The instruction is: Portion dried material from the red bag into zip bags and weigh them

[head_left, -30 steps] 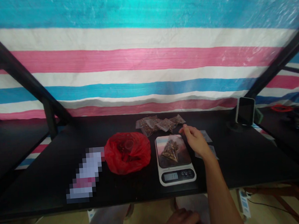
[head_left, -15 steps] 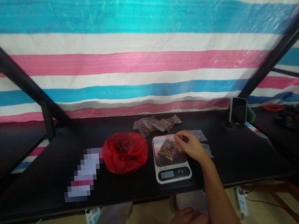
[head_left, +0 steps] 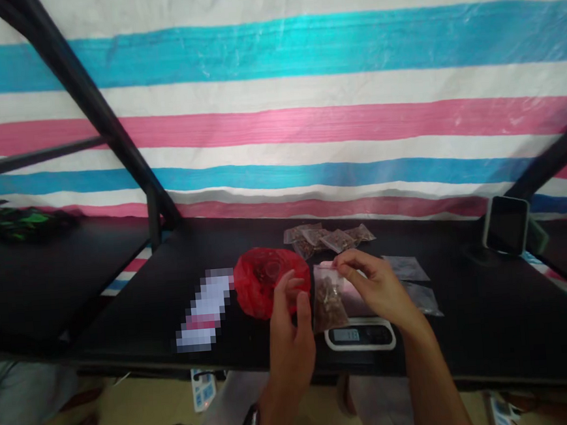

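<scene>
My right hand (head_left: pixel 375 287) pinches the top edge of a small clear bag of brown bits (head_left: pixel 328 298) and holds it upright above the white kitchen scale (head_left: pixel 360 334). My left hand (head_left: pixel 291 323) is raised beside the bag, its fingers curled loosely and apart near the bag's left edge; whether it touches the bag I cannot tell. The scale's display is lit. A red plastic bag (head_left: pixel 264 283) lies just left of my hands.
Several filled small bags (head_left: pixel 329 238) lie at the back of the black table (head_left: pixel 469 329). Empty clear bags (head_left: pixel 411 278) lie to the right. A phone on a stand (head_left: pixel 505 224) sits at far right. A striped tarp hangs behind. Black frame bars slant at left.
My right hand took the bag off the scale and lifted it. My left hand rose from below the table to beside the bag. The view swung left.
</scene>
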Demonstrator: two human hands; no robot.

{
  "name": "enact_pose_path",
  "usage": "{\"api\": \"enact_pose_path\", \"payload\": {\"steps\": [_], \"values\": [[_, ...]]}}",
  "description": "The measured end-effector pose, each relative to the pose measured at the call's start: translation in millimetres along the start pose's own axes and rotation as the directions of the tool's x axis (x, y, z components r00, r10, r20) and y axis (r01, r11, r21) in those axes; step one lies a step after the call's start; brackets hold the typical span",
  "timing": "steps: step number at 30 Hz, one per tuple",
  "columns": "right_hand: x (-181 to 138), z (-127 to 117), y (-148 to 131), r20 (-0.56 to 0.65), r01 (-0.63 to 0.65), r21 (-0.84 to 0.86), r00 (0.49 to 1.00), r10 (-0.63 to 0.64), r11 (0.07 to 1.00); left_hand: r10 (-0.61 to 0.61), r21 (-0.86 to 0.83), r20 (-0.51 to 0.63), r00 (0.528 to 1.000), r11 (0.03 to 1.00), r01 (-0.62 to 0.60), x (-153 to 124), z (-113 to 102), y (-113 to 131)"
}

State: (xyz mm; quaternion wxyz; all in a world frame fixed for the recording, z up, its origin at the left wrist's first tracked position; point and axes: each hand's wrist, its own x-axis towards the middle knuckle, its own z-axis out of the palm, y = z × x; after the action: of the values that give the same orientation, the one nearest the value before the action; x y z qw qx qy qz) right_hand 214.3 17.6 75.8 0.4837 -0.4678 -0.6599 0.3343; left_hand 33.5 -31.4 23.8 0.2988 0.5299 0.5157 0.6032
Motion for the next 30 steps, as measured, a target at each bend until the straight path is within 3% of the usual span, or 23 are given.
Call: {"api": "enact_pose_path", "payload": {"steps": [4,7,12,18,25,30], "values": [[10.4,36.8,-9.2,0.03,-0.02,-0.01,0.999,0.021,1.0,-0.334,-0.236,0.131,0.933,0.904,0.357,2.0,-7.4,-14.0],[16.7,59.3,-7.5,0.042,-0.059,-0.027,0.997,0.06,0.998,-0.484,-0.386,0.184,0.856,0.765,0.515,-3.8,-13.7,-17.9],[20.6,81.2,-5.5,0.055,-0.102,0.015,0.993,0.101,0.995,-0.554,-0.662,0.224,0.802,0.518,0.542,-2.8,-18.8,-15.4],[24.1,94.5,-6.2,0.122,-0.135,-0.063,0.982,0.142,0.989,-0.584,-0.748,0.295,0.756,0.352,0.563,-0.5,-20.6,-18.6],[24.9,97.1,-2.5,0.172,-0.14,-0.098,0.973,0.156,0.985,-0.567,-0.723,0.321,0.758,0.37,0.583,-3.2,-24.8,-24.9],[23.8,97.0,1.6,0.19,-0.165,-0.08,0.966,0.177,0.983,-0.573,-0.663,0.226,0.788,0.502,0.555,0.2,-25.9,-34.0]]}}
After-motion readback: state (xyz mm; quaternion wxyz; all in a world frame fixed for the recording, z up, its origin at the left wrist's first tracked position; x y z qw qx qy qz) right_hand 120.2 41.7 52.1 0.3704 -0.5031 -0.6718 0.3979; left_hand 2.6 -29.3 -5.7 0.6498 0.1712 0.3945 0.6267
